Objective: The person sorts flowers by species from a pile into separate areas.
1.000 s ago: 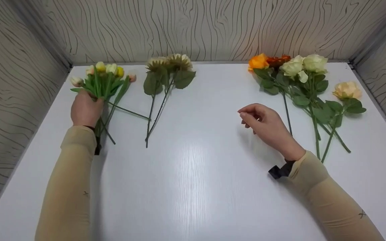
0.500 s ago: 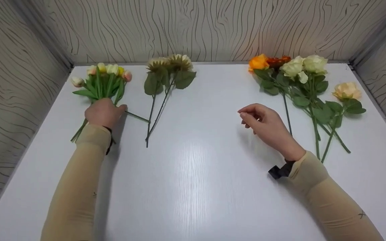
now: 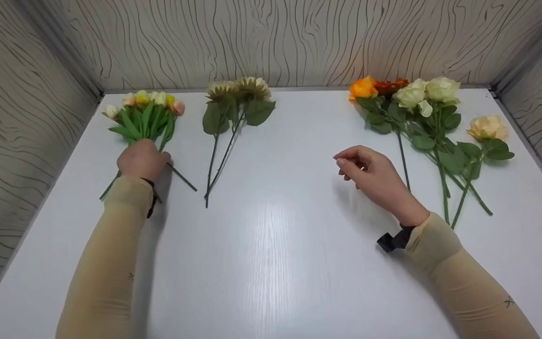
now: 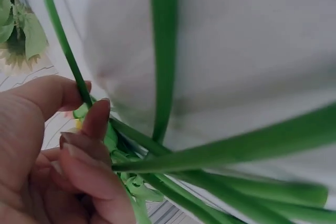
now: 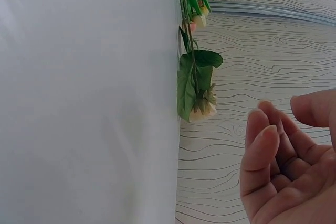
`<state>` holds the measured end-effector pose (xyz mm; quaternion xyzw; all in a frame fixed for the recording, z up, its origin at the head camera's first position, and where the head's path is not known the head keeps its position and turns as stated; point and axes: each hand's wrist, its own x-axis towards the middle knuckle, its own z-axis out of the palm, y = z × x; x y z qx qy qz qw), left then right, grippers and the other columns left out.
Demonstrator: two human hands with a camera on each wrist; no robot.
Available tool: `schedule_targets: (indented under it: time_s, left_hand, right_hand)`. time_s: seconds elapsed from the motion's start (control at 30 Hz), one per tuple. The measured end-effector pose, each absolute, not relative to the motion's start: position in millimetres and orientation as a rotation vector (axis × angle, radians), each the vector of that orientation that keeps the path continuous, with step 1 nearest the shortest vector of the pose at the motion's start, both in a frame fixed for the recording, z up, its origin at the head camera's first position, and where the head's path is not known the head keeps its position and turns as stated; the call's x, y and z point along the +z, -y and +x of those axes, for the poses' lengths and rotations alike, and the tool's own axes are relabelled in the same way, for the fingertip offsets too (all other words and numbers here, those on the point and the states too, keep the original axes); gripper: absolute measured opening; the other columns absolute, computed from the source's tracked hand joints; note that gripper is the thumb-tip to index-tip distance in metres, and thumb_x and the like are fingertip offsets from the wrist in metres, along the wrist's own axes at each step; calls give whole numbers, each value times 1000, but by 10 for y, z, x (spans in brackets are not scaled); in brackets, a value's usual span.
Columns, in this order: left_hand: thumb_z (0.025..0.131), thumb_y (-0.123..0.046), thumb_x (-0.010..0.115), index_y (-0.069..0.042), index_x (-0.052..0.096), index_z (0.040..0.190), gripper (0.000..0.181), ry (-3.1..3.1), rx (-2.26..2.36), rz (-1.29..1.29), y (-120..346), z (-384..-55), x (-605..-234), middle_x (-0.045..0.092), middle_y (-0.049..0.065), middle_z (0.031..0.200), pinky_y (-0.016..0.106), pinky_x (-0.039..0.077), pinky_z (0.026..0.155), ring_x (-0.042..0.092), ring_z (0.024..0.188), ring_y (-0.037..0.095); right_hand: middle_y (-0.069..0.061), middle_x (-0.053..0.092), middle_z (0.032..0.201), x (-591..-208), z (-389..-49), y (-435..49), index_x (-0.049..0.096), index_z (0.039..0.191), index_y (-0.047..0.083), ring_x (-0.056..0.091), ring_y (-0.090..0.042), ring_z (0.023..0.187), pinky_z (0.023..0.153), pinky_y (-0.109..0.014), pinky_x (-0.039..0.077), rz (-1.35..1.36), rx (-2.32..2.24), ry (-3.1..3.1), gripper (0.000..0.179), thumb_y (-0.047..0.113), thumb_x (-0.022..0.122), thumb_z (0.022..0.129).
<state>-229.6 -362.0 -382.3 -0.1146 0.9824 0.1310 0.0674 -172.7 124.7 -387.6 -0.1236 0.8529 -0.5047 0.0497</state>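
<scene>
Since half a second ago, one loose stem (image 3: 184,178) has swung toward the person, its tip now just apart from the cream flowers' stems it had met; the left hand (image 3: 143,160) has shifted slightly. Nearest are beige fabric sleeves (image 3: 99,268). Right hand (image 3: 377,176) hovers over the counter (image 3: 271,263), fingers loosely curled, thumb apart; one dark flower stem runs behind it. Farther left, the left hand hides the middle of the tulips (image 3: 144,120), thumb and fingers (image 4: 86,177) pinching a slim, smooth green stem. These lie at the glossy white counter's far left: rounded buds, long strap-like leaves. Beside them lie the cream flowers (image 3: 252,89), broad-leaved, backs showing. Far right lie a ruffled orange rose (image 3: 362,88), a dark red flower (image 3: 391,85), pale roses (image 3: 442,90) and a peach rose (image 3: 487,127). Behind rises a wavy-lined wall (image 3: 271,37).
</scene>
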Motion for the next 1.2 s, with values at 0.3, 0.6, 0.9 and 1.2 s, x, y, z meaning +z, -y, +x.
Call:
schedule_targets:
  time_s: [0.3, 0.6, 0.9, 1.2]
  left_hand:
    - [93, -14, 61, 2, 66, 76, 24, -3007, 363, -308, 3638, -2264, -3767, 60, 13, 73, 40, 44, 54, 55, 67, 29]
    - [97, -27, 64, -7, 56, 64, 40, -3037, 447, -300, 3670, -2295, -3800, 50, 4, 60, 36, 38, 49, 49, 58, 23]
    - [105, -40, 54, -3, 66, 102, 39, -3233, 668, -204, 3362, -2313, -3696, 66, 14, 87, 47, 46, 64, 60, 75, 31]
    - [103, -34, 64, -7, 66, 127, 36, -3291, 720, 531, 2390, -2110, -3660, 66, 11, 121, 45, 52, 91, 63, 108, 28]
  right_hand:
    - [-15, 68, 101, -3874, -1721, -1271, 67, 123, 13, 63, -35, 89, 62, -27, 51, -366, -1536, -2599, 36, 43, 62, 103]
    - [-14, 68, 99, -3863, -1716, -1269, 68, 121, 13, 62, -36, 89, 62, -26, 51, -355, -1542, -2598, 34, 41, 62, 103]
    - [-14, 69, 105, -3895, -1839, -1424, 67, 124, 9, 62, -30, 90, 65, -29, 50, -277, -1368, -2628, 41, 44, 60, 103]
    - [-16, 65, 116, -3785, -1983, -1936, 63, 128, 6, 59, -30, 99, 74, -35, 48, -12, -1155, -2712, 42, 41, 55, 106]
